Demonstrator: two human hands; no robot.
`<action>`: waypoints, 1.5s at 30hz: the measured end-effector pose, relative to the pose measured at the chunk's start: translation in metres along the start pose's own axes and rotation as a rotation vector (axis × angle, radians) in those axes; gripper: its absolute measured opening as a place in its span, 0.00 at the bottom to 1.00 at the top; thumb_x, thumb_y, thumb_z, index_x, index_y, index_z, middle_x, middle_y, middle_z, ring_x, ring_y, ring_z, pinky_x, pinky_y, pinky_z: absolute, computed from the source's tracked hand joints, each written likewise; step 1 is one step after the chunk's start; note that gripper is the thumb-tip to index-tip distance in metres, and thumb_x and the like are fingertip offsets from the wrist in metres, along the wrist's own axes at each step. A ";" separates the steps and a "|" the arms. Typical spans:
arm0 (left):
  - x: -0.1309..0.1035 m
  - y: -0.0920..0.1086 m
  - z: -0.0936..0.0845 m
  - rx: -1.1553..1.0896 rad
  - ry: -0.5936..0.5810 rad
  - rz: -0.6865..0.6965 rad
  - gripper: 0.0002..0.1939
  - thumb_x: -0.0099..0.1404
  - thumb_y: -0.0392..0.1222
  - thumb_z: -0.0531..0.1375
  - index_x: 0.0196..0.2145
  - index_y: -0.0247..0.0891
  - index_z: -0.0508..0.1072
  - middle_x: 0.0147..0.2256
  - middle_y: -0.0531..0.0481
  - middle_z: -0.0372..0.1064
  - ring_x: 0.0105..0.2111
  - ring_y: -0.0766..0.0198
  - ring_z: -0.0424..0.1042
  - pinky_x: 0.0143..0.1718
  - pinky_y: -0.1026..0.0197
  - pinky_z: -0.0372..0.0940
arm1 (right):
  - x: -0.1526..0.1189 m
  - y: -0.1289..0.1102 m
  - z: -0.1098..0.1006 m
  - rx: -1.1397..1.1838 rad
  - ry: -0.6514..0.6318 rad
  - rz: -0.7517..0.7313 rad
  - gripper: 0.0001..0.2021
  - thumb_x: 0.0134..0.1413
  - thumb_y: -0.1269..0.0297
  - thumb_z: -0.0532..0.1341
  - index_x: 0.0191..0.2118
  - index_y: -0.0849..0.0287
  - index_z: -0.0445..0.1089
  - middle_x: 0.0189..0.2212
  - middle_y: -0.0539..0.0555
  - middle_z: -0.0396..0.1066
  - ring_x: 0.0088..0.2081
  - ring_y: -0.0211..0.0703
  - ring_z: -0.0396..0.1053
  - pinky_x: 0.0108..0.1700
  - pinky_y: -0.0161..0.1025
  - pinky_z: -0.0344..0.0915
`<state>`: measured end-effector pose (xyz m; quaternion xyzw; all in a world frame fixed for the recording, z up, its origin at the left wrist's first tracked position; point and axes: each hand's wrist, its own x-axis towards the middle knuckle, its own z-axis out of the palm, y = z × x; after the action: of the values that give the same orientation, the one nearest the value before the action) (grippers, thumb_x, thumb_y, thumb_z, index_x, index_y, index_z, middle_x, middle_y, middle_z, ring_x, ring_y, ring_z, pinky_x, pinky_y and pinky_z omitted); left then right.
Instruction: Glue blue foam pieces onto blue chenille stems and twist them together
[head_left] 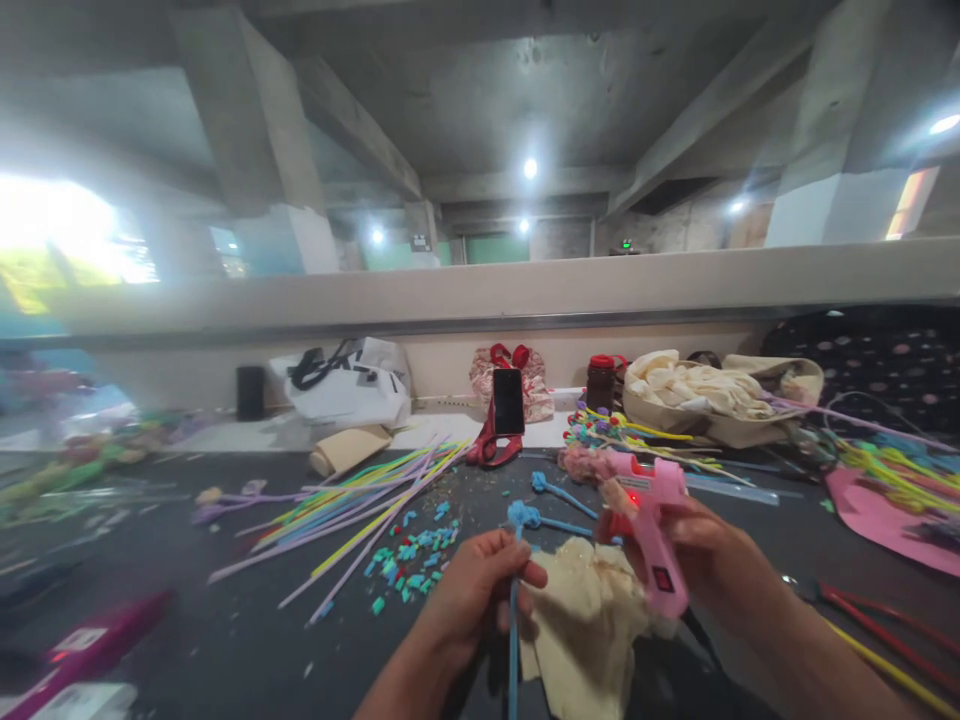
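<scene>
Left hand [484, 575]: we see its thumb and fingers pinching a fuzzy blue stem [514, 640] just below the bunched head.
Blue stem: it stands roughly upright at the middle of the dark table [247, 640], its lower end running down past the hand.
Right hand [709, 540]: we find it wrapped around the handle of a pink glue gun [664, 550].
Glue gun: its nozzle end points left, apart from the blue head in our view (a small red light glows on its side).
Cream cloth [585, 630]: we see it crumpled between the two hands, below the glue gun.
Finished-looking blue pieces: two more stems with bunched heads lie just behind the cloth.
Cut bits [412, 550]: blue, green and red ones are scattered left of the left hand.
Coloured stems [360, 510]: a loose bundle lies beyond those bits.
Phone [508, 402]: we see it propped upright before a patterned bag [536, 375].
</scene>
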<state>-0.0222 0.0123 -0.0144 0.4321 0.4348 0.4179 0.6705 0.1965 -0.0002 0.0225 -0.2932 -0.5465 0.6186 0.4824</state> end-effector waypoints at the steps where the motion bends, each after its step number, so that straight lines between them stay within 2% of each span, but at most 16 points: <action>1: -0.001 0.002 -0.001 -0.054 -0.018 0.006 0.10 0.51 0.43 0.58 0.22 0.33 0.64 0.19 0.51 0.69 0.10 0.76 0.59 0.07 0.74 0.45 | 0.001 0.000 0.002 0.009 -0.017 0.013 0.13 0.38 0.63 0.54 0.31 0.64 0.69 0.25 0.57 0.70 0.18 0.37 0.60 0.19 0.32 0.55; 4: -0.001 0.004 -0.003 -0.192 -0.069 0.004 0.09 0.51 0.42 0.59 0.23 0.33 0.65 0.21 0.52 0.69 0.12 0.77 0.61 0.09 0.75 0.48 | 0.008 0.005 0.002 -0.053 -0.053 0.042 0.17 0.42 0.54 0.54 0.28 0.65 0.69 0.22 0.58 0.70 0.15 0.34 0.57 0.15 0.31 0.50; 8: -0.002 0.005 -0.004 -0.332 -0.066 -0.039 0.07 0.50 0.38 0.60 0.23 0.32 0.66 0.19 0.53 0.68 0.12 0.77 0.61 0.10 0.76 0.52 | 0.013 0.012 -0.002 -0.276 -0.098 0.079 0.26 0.40 0.41 0.53 0.24 0.64 0.68 0.11 0.49 0.59 0.12 0.31 0.50 0.14 0.30 0.45; 10: -0.003 0.005 -0.004 -0.378 -0.055 -0.062 0.05 0.50 0.36 0.60 0.22 0.32 0.66 0.18 0.52 0.68 0.11 0.77 0.61 0.10 0.76 0.52 | 0.009 0.011 0.001 -0.406 -0.061 0.062 0.26 0.41 0.41 0.53 0.25 0.64 0.68 0.10 0.46 0.55 0.13 0.30 0.48 0.16 0.30 0.45; 12: -0.004 0.006 -0.004 -0.398 -0.054 -0.074 0.03 0.50 0.33 0.59 0.23 0.31 0.67 0.17 0.51 0.68 0.10 0.77 0.60 0.09 0.76 0.52 | 0.003 0.008 0.005 -0.549 -0.003 0.051 0.24 0.45 0.43 0.51 0.27 0.62 0.69 0.13 0.46 0.55 0.16 0.31 0.50 0.18 0.30 0.47; 16: -0.004 0.006 -0.004 -0.382 -0.053 -0.078 0.04 0.51 0.32 0.56 0.21 0.30 0.68 0.16 0.50 0.68 0.09 0.78 0.59 0.08 0.77 0.49 | -0.008 0.002 0.010 -0.902 0.078 0.009 0.22 0.47 0.45 0.50 0.27 0.58 0.71 0.21 0.51 0.60 0.24 0.39 0.58 0.25 0.33 0.53; 19: -0.004 0.006 -0.003 -0.347 -0.058 -0.081 0.07 0.51 0.34 0.57 0.18 0.29 0.68 0.15 0.51 0.67 0.09 0.78 0.58 0.07 0.77 0.49 | -0.010 0.002 0.009 -1.059 0.089 0.001 0.22 0.48 0.46 0.49 0.27 0.56 0.71 0.23 0.52 0.63 0.28 0.43 0.60 0.29 0.35 0.55; 24: -0.003 0.004 -0.003 -0.313 -0.036 -0.079 0.07 0.51 0.34 0.57 0.18 0.29 0.68 0.15 0.52 0.65 0.09 0.78 0.58 0.08 0.77 0.49 | -0.010 0.004 0.011 -1.118 0.126 -0.029 0.20 0.49 0.47 0.49 0.27 0.56 0.71 0.26 0.53 0.67 0.31 0.45 0.63 0.33 0.36 0.58; 29: -0.003 0.002 -0.005 -0.319 -0.053 -0.050 0.06 0.51 0.35 0.58 0.20 0.28 0.69 0.16 0.51 0.67 0.10 0.78 0.59 0.10 0.76 0.50 | -0.011 0.002 0.018 -1.151 0.174 -0.094 0.18 0.50 0.52 0.50 0.25 0.56 0.71 0.24 0.50 0.69 0.29 0.42 0.65 0.32 0.33 0.59; 36: -0.004 0.004 -0.003 -0.327 -0.050 -0.077 0.06 0.51 0.35 0.57 0.20 0.29 0.68 0.15 0.52 0.66 0.10 0.77 0.58 0.09 0.76 0.50 | -0.007 0.009 0.008 -1.178 0.104 -0.090 0.17 0.51 0.52 0.50 0.28 0.59 0.69 0.26 0.51 0.69 0.30 0.42 0.65 0.32 0.33 0.60; 45: -0.006 0.004 -0.001 -0.321 -0.087 -0.055 0.07 0.52 0.34 0.56 0.18 0.29 0.68 0.15 0.52 0.66 0.10 0.78 0.58 0.11 0.76 0.52 | -0.004 0.016 0.006 -1.262 0.129 -0.127 0.17 0.52 0.52 0.49 0.28 0.59 0.67 0.25 0.50 0.67 0.29 0.41 0.63 0.30 0.33 0.59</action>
<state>-0.0257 0.0085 -0.0100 0.3250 0.3448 0.4443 0.7603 0.1880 -0.0052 0.0074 -0.5247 -0.7919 0.1290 0.2844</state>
